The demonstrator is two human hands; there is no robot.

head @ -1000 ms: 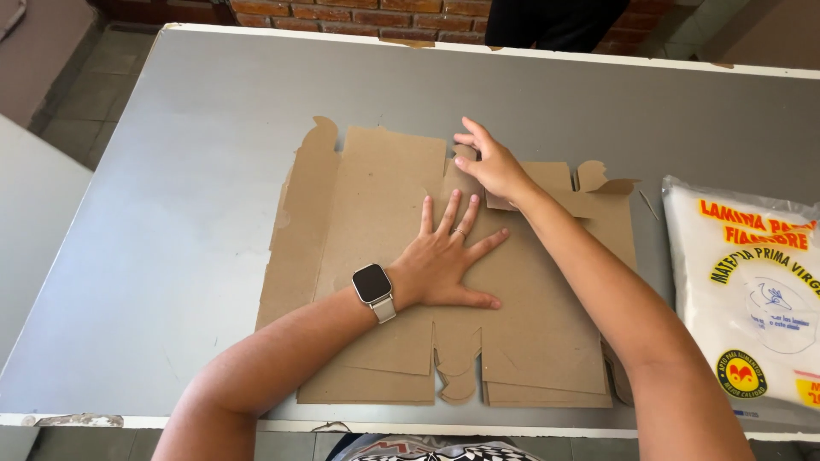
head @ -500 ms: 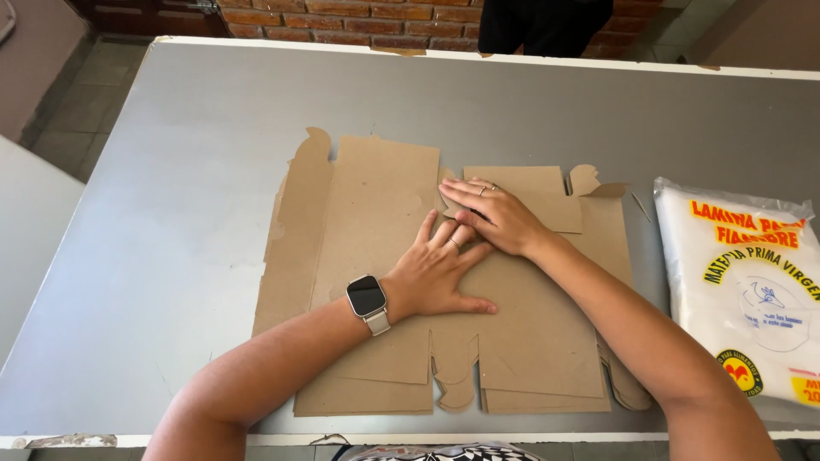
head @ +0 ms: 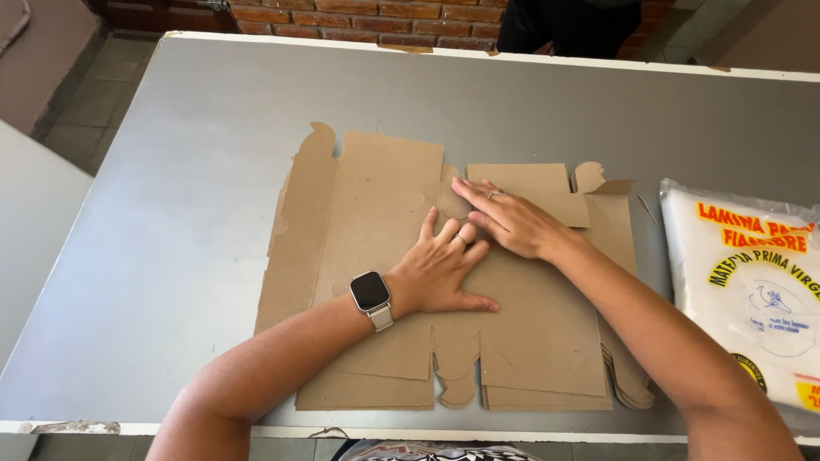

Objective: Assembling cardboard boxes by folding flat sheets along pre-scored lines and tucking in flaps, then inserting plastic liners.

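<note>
A stack of flat brown cardboard box blanks (head: 376, 196) lies in the middle of a grey table (head: 171, 154). My left hand (head: 440, 273), with a smartwatch on its wrist, presses flat on the top blank, fingers apart. My right hand (head: 508, 218) lies flat just beyond it, partly over my left fingertips, pressing down a folded flap (head: 534, 183) of the top blank. Neither hand grips anything.
A white plastic bag (head: 752, 290) with red and yellow print lies on the table at the right, beside the cardboard. A person in dark clothes (head: 572, 26) stands at the table's far edge, in front of a brick wall. A second light surface (head: 34, 222) is at the left.
My right hand came back from the far flap toward my left hand, folding the flap down flat onto the blank. My left hand stayed pressed in place.
</note>
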